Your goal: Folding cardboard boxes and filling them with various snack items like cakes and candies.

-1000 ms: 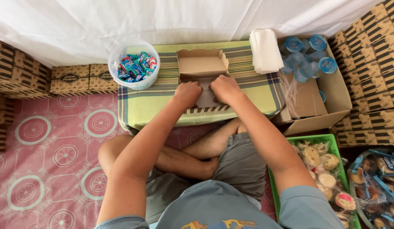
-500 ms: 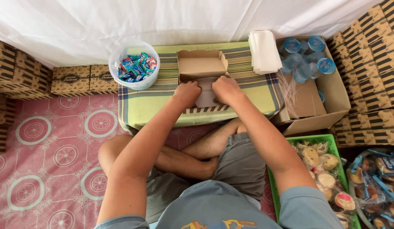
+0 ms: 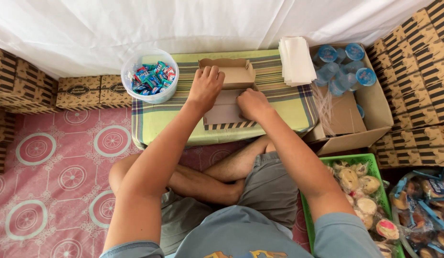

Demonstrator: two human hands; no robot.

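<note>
A brown cardboard box lies open on a low table covered with a green striped cloth. Its lid flap is folded toward me. My left hand rests on the box's left side wall, fingers curled over the edge. My right hand presses on the flap near the box's right side, fingers bent. Nothing can be seen inside the box.
A clear tub of small wrapped candies stands at the table's left. A stack of white paper lies at its right. A carton with water cups and straws, a green basket of wrapped pastries and stacked patterned boxes surround me.
My left hand has moved up from the flap to the box's left wall. My right hand has shifted slightly along the flap.
</note>
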